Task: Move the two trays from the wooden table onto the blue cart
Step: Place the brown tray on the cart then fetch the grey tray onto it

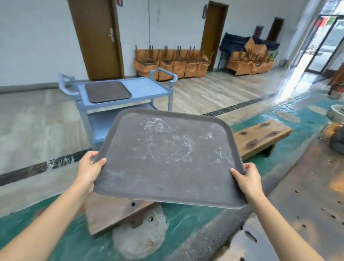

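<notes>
Blue cart [149, 87], upper centre: brown tray [107, 91] on top shelf's left half, right half bare. Grey tray [167, 158], mid-frame, held in air, tilted, w/ left hand [89, 170] & right hand [247, 178] gripping opposite edges. Wooden bench [260, 137] at right, near tray's far corner.

No text, label, brand, number or sign can be read anywhere in the view. The large grey plastic tray [167, 158] bears only pale whitish scuff marks that form no letters, and the small purple object high on the white wall [119, 2] beside the brown wooden door [96, 37] is too blurred and cut off to make out.
</notes>
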